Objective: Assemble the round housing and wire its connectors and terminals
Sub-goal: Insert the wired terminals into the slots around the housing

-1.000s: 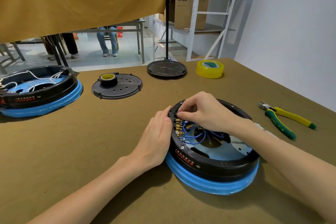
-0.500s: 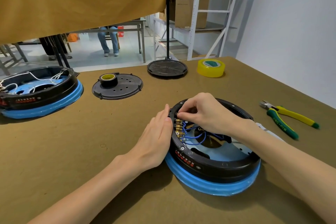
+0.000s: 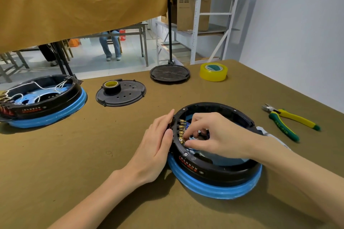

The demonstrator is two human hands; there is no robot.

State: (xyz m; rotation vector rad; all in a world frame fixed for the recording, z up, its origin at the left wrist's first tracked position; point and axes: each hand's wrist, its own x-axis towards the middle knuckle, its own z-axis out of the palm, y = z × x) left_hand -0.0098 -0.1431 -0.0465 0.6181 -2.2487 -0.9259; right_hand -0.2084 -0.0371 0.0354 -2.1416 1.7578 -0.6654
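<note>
Right hand (image 3: 214, 134) drops down the brass terminal row (image 3: 181, 131), fingers pinching a lower connector; left hand (image 3: 158, 147), fingers flat together, braces the round housing (image 3: 214, 171).

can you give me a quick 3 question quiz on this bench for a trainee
1. True or false: the left hand lies flat against the outside wall of the near round housing.
2. Which tool lies on the table to the right of that housing? A) screwdriver B) pliers C) hammer
3. Fill in: the right hand reaches inside the housing with its fingertips at the row of brass ____.

Key
1. True: the fingers are straight and pressed to the wall.
2. B: yellow and green handles, untouched.
3. Terminals. Whether the fingertips pinch a wire or connector cannot be told.
</note>
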